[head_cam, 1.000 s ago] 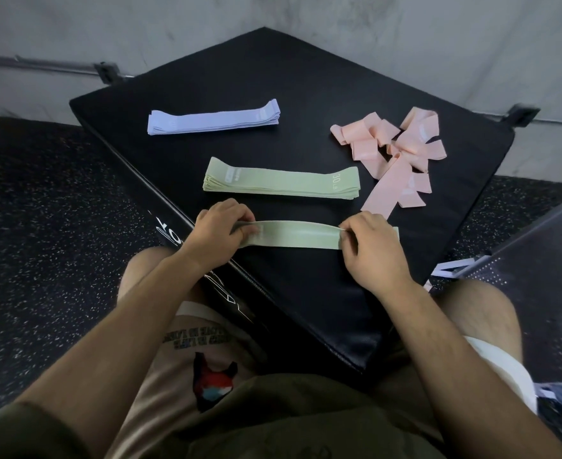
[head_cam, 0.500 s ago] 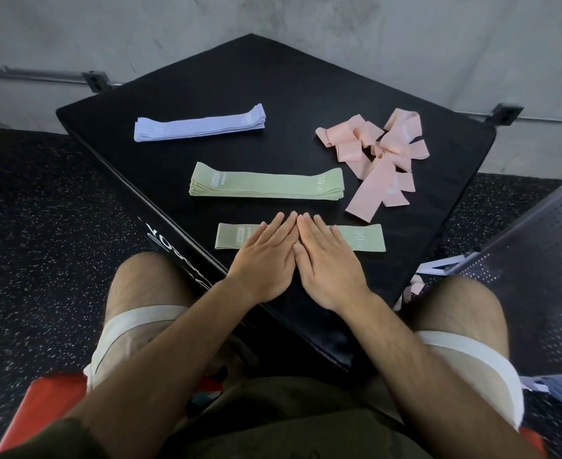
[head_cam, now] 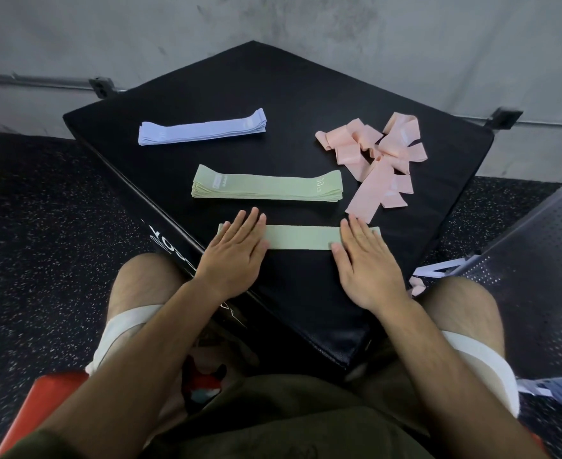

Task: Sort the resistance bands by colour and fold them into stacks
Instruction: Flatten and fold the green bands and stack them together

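Green band point(head_cam: 301, 237) pinned flat near box edge point(head_cam: 186, 241).

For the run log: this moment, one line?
left hand, right hand flat on green band | purple stack, green stack folded | pink pile loose

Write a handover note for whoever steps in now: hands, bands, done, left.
Left hand: open, flat on the left end of the single green band.
Right hand: open, flat on its right end.
The band lies on the black padded box, nearer the person than the green stack.
Done: lavender stack and green stack folded.
Left: add this band to the green stack, then fold and stack the loose pink bands at the right.
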